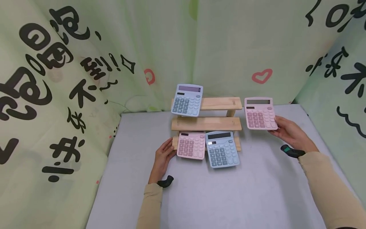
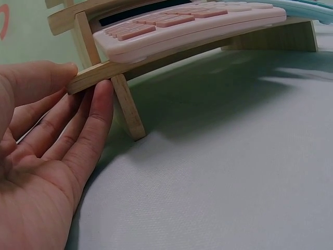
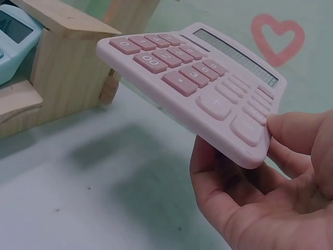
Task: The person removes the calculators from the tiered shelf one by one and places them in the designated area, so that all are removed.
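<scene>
Along the near edge of the head view, a left sleeve and a right sleeve, both tan, are showing above a pale counter, with a black band sitting at each wrist. Beyond the left cuff, the left hand is pinching the left end of the lowest board of a three-tier wooden rack; its thumb is pressing on top while its other fingers are touching from beneath. Just right of it, on that same lowest board, a lower blue calculator is resting a little askew, its near end jutting over the front, and a lower pink calculator is lying just beside it, on the left. Over the counter's right side, the right hand is holding another pink calculator in the air, apart from the rack; its thumb and fingers are clamped on the lower right corner, and the keys are facing the wearer. Farther back, an upper blue calculator is leaning on the left part of the top board. Behind everything, a pale green curtain is hanging, bearing black lettering and a red heart.
</scene>
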Motion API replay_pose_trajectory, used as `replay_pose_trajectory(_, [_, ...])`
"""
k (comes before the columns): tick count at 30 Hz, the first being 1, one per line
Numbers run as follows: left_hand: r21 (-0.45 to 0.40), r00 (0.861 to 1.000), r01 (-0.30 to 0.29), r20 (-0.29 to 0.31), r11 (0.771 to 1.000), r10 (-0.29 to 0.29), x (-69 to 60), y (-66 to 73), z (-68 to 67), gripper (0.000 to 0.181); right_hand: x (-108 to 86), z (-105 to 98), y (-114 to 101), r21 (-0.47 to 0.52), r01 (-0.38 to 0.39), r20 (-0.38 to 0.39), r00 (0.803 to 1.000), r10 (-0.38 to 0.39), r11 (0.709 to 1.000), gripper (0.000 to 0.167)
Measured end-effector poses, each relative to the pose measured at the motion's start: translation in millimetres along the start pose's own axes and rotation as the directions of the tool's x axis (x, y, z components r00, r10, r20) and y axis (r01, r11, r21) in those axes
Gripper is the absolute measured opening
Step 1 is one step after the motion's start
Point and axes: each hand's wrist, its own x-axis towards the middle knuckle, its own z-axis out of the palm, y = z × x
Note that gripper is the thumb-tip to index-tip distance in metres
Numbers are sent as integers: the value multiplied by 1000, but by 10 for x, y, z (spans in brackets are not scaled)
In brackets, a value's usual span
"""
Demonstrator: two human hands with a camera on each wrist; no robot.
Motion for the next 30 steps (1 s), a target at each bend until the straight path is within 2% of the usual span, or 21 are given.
replay_pose_trajectory(3, [-1,1000,0,-3,1000,0,-3,2,8,52,50,-48,30,-23,-15,10,1000,15,1000,78])
replay_pose_trajectory(14, [-6,1000,-1,4,1000,1,-1,-13,2,52,174,-179,164,-143,-72,-68,996,63,987,82])
replay_pose_trajectory(21, [-4,1000,19,8,1000,-19,2,-49,-2,52,159,-274,230,-197,-121,-121,988,99,973,81])
replay_pose_trajectory(30, [9,1000,-5,8,1000,5,-3,-10,5,52,178,-366,251,-245,-132,-153,984,96,960,85])
